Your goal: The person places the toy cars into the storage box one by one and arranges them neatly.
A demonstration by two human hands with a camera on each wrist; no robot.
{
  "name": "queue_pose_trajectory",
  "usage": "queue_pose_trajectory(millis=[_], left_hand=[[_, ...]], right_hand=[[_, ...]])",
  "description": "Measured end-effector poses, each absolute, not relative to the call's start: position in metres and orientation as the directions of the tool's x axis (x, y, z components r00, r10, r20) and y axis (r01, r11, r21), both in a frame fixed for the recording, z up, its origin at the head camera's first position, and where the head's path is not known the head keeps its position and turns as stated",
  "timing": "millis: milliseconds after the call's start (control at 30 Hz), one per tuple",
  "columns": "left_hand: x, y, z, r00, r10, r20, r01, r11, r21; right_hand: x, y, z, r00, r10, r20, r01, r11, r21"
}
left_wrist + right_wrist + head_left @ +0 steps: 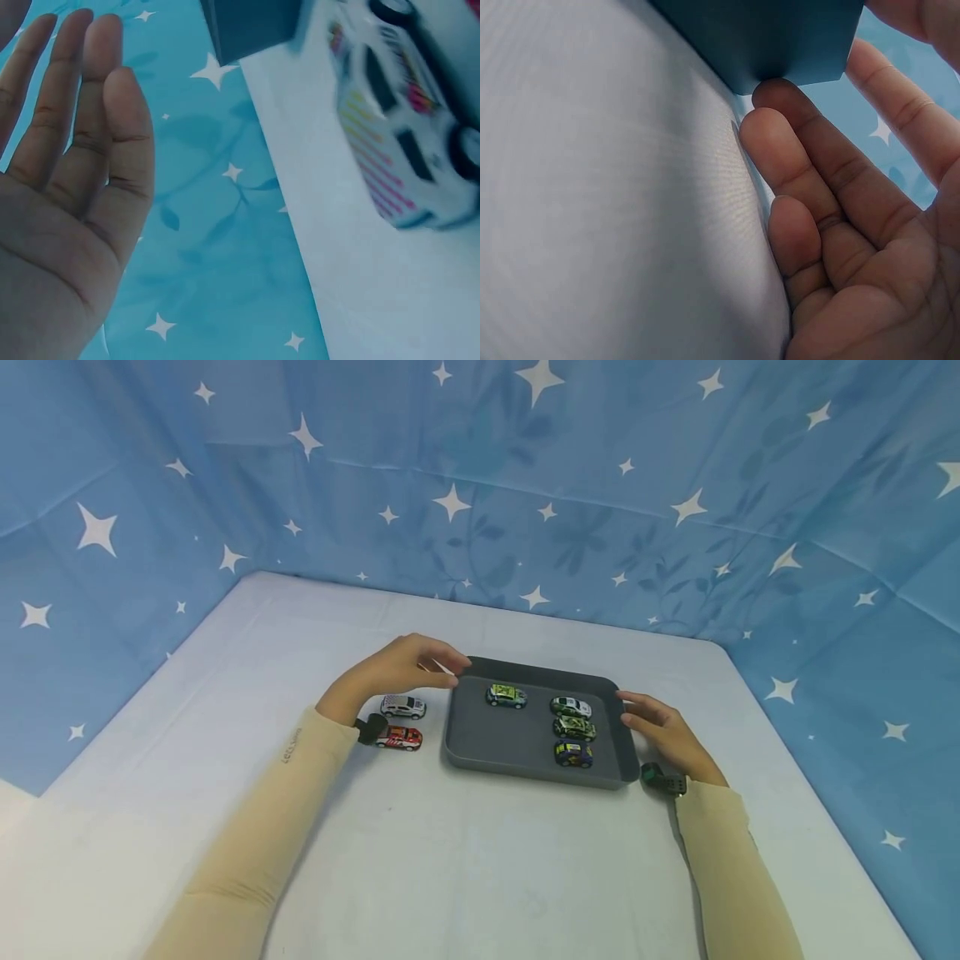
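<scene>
A dark grey tray (517,752) lies on the white table, with several small toy cars in it. Inside are a green-yellow toy car (506,696) at the left and a white-green toy car (571,707), a camouflage toy car (574,727) and a blue-purple toy car (573,753) at the right. My left hand (408,664) hovers at the tray's far left corner, its fingers fairly straight; contact is unclear. Along the tray's right side, my right hand (671,739) has fingertips against the outer wall, seen in the right wrist view on the tray wall (780,45).
Left of the tray, below my left wrist, stand a white toy car (402,707) and a red toy car (399,738). A blue star-patterned cloth (495,543) hangs behind the white table (480,860). Both wrists wear dark bands.
</scene>
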State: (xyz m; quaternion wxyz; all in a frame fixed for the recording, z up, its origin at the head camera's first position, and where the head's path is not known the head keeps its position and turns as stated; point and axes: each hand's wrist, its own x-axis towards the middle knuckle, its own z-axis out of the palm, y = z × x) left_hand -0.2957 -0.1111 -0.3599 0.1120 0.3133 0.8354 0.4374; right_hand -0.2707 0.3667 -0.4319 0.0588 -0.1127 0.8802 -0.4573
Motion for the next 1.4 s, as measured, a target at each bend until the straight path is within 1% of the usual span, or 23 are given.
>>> queue_pose_trajectory(millis=[367,633,1033,1233,1400], left_hand=[[-0.292,-0.127,-0.375,-0.817,0.567,0.102,0.413,0.452,0.791],[-0.296,-0.14,-0.382,-0.84,0.538,0.075,0.368,0.463,0.806],[-0.3,-0.16,-0.393,-0.87,0.494,0.005,0.306,0.532,0.79],[-0.302,-0.167,-0.395,-0.864,0.503,-0.022,0.291,0.534,0.794],[-0.303,-0.169,-0.398,-0.851,0.516,-0.099,0.243,0.553,0.797]], right_hand=[[-0.273,0.372,-0.432,-0.965,-0.263,-0.003,-0.15,0.559,-0.816],[-0.275,0.371,-0.433,-0.969,-0.249,0.005,-0.149,0.563,-0.813],[-0.272,0.367,-0.434,-0.971,-0.238,0.006,-0.146,0.572,-0.807],[-0.271,0.367,-0.434,-0.974,-0.228,0.001,-0.133,0.566,-0.813],[-0.271,0.366,-0.433,-0.972,-0.235,0.002,-0.138,0.563,-0.815]])
